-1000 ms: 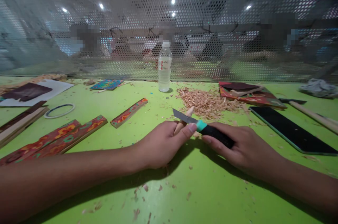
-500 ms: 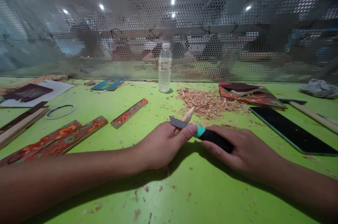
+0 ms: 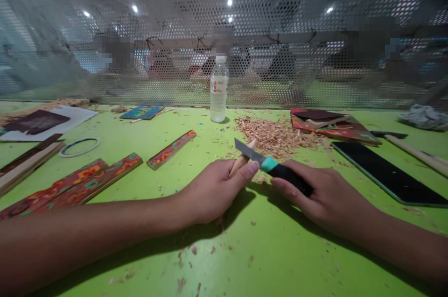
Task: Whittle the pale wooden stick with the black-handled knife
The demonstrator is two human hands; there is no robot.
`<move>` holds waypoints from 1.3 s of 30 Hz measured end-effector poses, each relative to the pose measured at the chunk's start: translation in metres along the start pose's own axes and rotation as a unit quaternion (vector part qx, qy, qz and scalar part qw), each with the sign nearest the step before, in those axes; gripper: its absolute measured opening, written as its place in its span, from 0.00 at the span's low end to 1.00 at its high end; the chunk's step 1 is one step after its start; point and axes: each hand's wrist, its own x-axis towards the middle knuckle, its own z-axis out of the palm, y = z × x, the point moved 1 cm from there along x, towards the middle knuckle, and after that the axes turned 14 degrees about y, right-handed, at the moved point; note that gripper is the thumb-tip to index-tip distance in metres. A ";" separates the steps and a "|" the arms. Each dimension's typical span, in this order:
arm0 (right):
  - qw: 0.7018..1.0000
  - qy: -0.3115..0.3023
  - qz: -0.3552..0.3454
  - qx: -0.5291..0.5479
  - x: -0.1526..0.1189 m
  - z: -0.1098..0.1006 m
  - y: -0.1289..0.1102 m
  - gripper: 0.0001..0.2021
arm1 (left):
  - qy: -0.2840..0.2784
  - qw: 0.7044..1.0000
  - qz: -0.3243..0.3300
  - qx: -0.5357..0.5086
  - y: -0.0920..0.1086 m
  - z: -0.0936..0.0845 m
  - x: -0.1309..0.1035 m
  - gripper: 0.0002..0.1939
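My left hand (image 3: 219, 189) is closed around a pale wooden stick (image 3: 238, 162), whose narrowed end pokes out away from me. In my right hand (image 3: 320, 192) is a carving knife (image 3: 290, 178) with a black and turquoise handle. Its flat, angled blade points left and lies across the stick's tip. My left thumb is up against the knife near the base of the blade. Just beyond both hands spreads a heap of wood shavings (image 3: 276, 136).
Behind the shavings stands a water bottle (image 3: 219, 96) before a perforated metal screen (image 3: 182, 21). Painted wooden strips (image 3: 94, 185) and a tape ring (image 3: 80, 147) lie left. A dark phone (image 3: 388, 173), a wooden-handled tool (image 3: 420, 152) and a crumpled cloth (image 3: 423, 116) are right.
The knife has slid forward and slightly right along the stick, its blade now nearer the tip. My right hand has shifted a little right; my left hand stays nearly in place.
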 end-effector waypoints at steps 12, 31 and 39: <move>0.997 -0.052 -0.039 0.031 0.004 -0.002 -0.003 0.17 | -0.030 0.999 -0.033 0.005 0.008 -0.004 0.001 0.35; 0.997 -0.019 -0.039 -0.063 -0.003 0.002 -0.005 0.22 | 0.002 0.998 -0.051 -0.029 0.001 -0.001 0.005 0.28; 0.998 -0.020 -0.023 -0.060 -0.001 0.001 -0.007 0.24 | 0.025 0.998 -0.056 -0.026 0.001 0.000 0.004 0.28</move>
